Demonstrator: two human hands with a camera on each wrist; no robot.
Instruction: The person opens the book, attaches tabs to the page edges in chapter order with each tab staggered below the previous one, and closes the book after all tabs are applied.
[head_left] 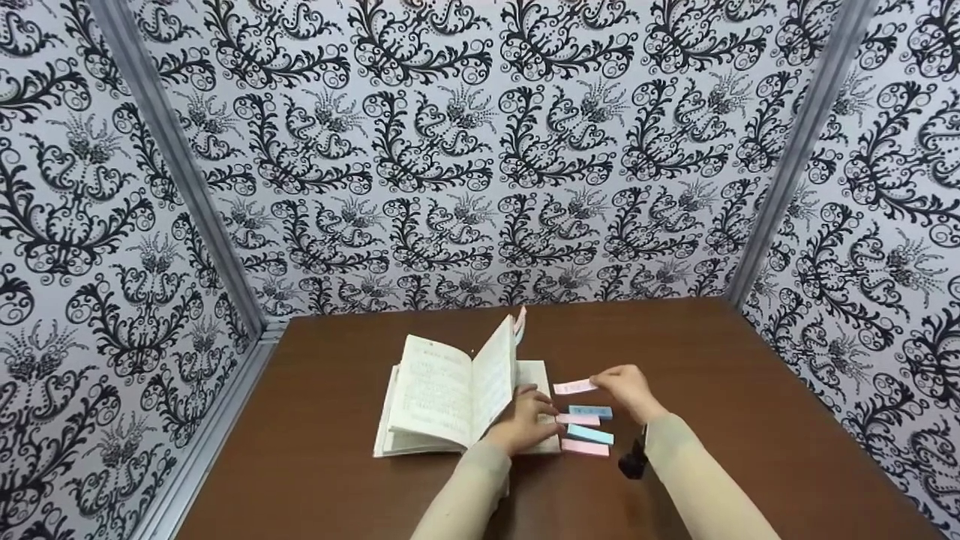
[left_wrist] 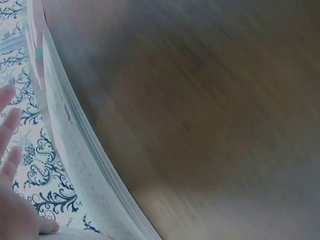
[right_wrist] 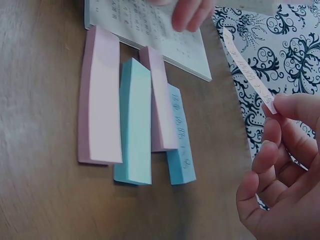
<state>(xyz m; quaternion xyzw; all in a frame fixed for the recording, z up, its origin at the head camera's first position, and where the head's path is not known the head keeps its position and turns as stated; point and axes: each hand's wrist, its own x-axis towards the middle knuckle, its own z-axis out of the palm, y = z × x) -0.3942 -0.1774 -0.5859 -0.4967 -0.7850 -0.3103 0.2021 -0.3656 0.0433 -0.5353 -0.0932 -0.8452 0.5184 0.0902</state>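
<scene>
An open book [head_left: 435, 390] lies on the table, some of its leaves raised near the middle. My left hand [head_left: 525, 420] rests on the right-hand page, behind the raised leaves; in the left wrist view its fingers [left_wrist: 9, 127] are spread and fairly straight. Between thumb and forefinger, my right hand [head_left: 628, 390] pinches one end of a pink sticky strip [right_wrist: 248, 71] with handwriting on it. The strip is held just right of the book. Below it lie pads of sticky strips: pink [right_wrist: 102, 100], light blue [right_wrist: 136, 125], another pink [right_wrist: 160, 102] and a written-on blue one [right_wrist: 181, 135].
Pink and blue tabs [head_left: 520, 321] stick out from the top of the raised leaves. The brown table [head_left: 315, 420] meets patterned walls [head_left: 465, 150] at the back and sides. A black device [head_left: 634, 461] is at the right wrist.
</scene>
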